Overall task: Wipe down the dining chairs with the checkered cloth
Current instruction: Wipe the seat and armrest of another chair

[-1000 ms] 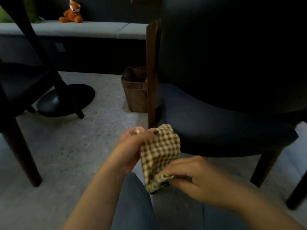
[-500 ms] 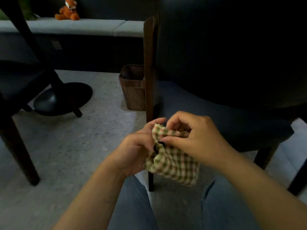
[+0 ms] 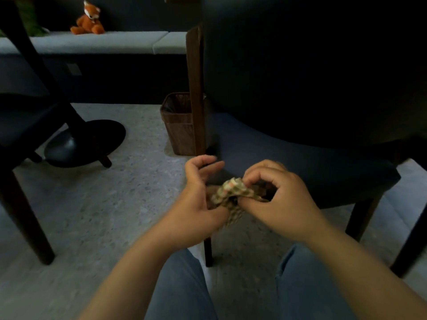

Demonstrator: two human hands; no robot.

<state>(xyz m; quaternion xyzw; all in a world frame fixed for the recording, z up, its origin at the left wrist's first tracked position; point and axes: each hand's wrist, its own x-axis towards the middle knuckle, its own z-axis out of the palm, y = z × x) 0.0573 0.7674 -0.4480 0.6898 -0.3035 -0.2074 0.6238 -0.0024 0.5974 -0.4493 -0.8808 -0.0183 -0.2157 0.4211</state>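
Checkered cloth (image 3: 233, 196) is bunched into a wad between my two hands, held in the air over my knees, just in front of the front edge of the chair seat (image 3: 288, 162). My right hand (image 3: 280, 199) has it: thumb and curled fingers pinch the wad's right end from above. My left hand (image 3: 198, 204) is on the wad's left end, thumb side against it and the lower part of the cloth hanging past the palm; its upper fingers (image 3: 208, 163) are loosely curled and spread, off the cloth. I cannot tell if the left thumb truly pinches or only rests there. The wad's long axis runs roughly left to right between the hands, with a tail drooping toward me. Key relation: the seat lies straight ahead of and slightly right of the cloth, nearly touching my right knuckles, so the right hand is the nearer one to wipe with. Cloth not on the chair yet; I judge I'm gathering it into a pad first. Beyond the seat, the chair's wooden post (image 3: 195, 88) rises on the left, the dark backrest (image 3: 312, 65) on the right. Further off: a brown bin (image 3: 178, 128), a black round base (image 3: 87, 144), another chair at left (image 3: 20, 125), a grey bench (image 3: 97, 43) with a fox plush (image 3: 89, 19).
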